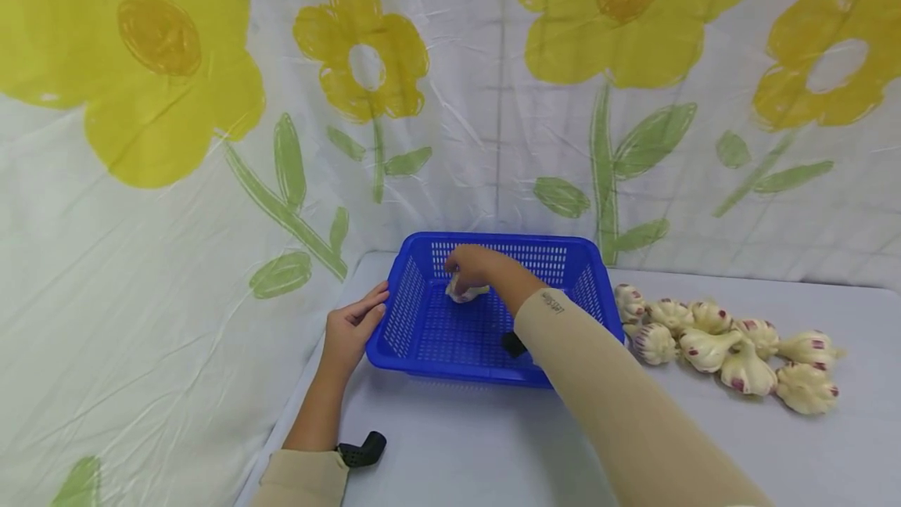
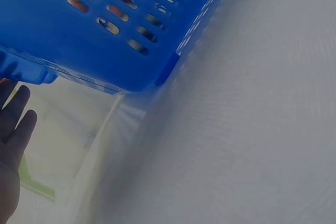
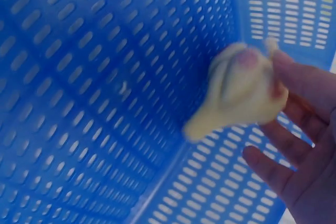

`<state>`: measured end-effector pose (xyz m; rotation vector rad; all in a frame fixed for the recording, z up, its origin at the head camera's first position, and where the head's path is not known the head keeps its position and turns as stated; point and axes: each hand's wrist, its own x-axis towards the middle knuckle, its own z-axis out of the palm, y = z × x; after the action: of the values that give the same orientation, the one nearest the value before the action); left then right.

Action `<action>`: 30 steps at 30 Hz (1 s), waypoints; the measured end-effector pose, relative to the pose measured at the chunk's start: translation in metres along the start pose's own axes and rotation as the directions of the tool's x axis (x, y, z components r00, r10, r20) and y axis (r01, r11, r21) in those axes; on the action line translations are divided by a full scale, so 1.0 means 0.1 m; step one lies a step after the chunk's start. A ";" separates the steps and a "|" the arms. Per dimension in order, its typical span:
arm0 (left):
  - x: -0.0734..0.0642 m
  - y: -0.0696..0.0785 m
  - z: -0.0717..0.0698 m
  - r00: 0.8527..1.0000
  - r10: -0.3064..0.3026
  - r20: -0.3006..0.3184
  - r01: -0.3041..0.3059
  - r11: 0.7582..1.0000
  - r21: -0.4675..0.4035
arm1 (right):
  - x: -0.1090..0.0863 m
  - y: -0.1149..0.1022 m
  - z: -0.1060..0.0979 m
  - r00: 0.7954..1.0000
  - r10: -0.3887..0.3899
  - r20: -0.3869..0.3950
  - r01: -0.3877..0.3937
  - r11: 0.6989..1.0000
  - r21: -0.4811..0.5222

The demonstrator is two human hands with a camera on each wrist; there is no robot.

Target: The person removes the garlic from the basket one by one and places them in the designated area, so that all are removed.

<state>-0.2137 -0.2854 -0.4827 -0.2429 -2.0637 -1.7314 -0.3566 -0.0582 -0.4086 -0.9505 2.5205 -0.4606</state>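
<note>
A blue plastic basket point(image 1: 436, 367) with slotted walls stands on the white table. Inside it, toward the back left, my right hand point(image 1: 479, 263) holds a garlic bulb point(image 1: 461, 293). The right wrist view shows this pale bulb with purplish patches, pinched between thumb and fingers near the basket's floor and wall, slightly blurred. At the basket's left side, my left hand point(image 1: 348, 331) rests its fairly straight fingers against the rim; its fingers point(image 2: 17, 106) show below the rim in the left wrist view.
Several garlic bulbs point(image 1: 746, 366) lie in a cluster on the table point(image 1: 464, 444), right of the basket. Behind and to the left hangs a white cloth point(image 1: 464, 163) printed with yellow flowers. My right forearm crosses the basket's front right part and hides it.
</note>
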 end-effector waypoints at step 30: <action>0.00 -0.01 0.01 1.000 0.010 0.003 -0.010 1.000 -0.010 | -0.25 0.38 0.00 0.985 0.076 0.156 -0.083 0.996 0.033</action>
<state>-0.2144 -0.2851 -0.4835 -0.2588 -2.0535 -1.7367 -0.3601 -0.0143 -0.4189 -0.8341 2.3912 -0.3952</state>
